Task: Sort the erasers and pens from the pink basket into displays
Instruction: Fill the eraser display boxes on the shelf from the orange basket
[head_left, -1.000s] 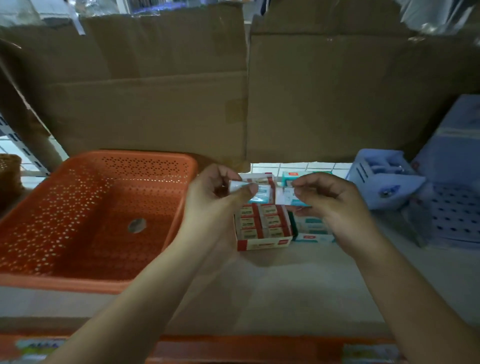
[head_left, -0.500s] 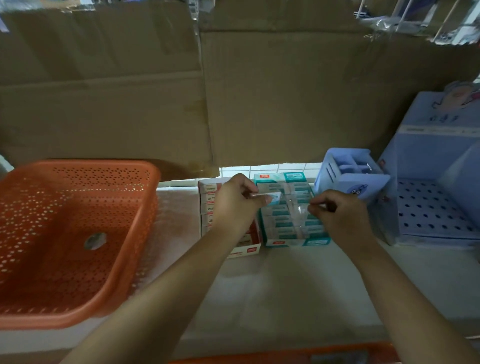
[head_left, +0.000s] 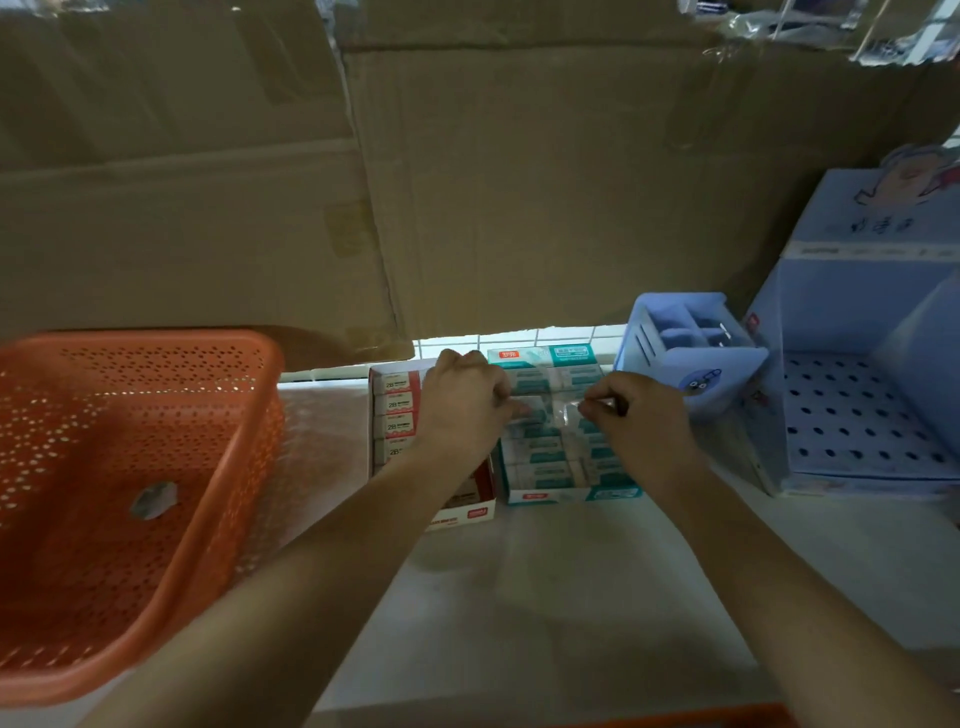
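My left hand and my right hand hover over the teal eraser display box. Each pinches one end of a small teal-and-white wrapped eraser held just above the rows of erasers in that box. Left of it stands the red eraser display box, partly hidden by my left hand and wrist. The orange-pink perforated basket sits at the left, holding only one small grey object.
A light-blue compartment holder stands right of the teal box. Beyond it is a blue display stand with a holed tray. Large cardboard sheets form the back wall. The white shelf surface lies under my forearms.
Both hands have moved from above the red box to over the teal box, lowering the eraser towards its rows. The view has shifted right.
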